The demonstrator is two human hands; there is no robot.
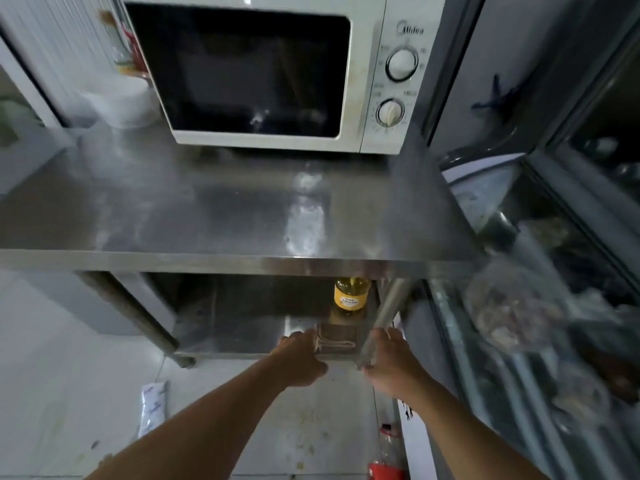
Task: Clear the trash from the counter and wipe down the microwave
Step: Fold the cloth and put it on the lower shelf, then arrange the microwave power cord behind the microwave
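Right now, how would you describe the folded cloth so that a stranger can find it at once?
Start at the white microwave on the steel table, then look down to the lower shelf. At its front right, between the left hand and the right hand, lies the cloth. It is flat, brownish with pale edges, unlike the upright yellow-labelled bottle behind it.

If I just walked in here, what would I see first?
First the big white microwave with its dark door, standing at the back of the shiny steel counter. Then, down at the lower shelf, the left hand and right hand reaching for a folded cloth, with a yellow-labelled bottle behind it.
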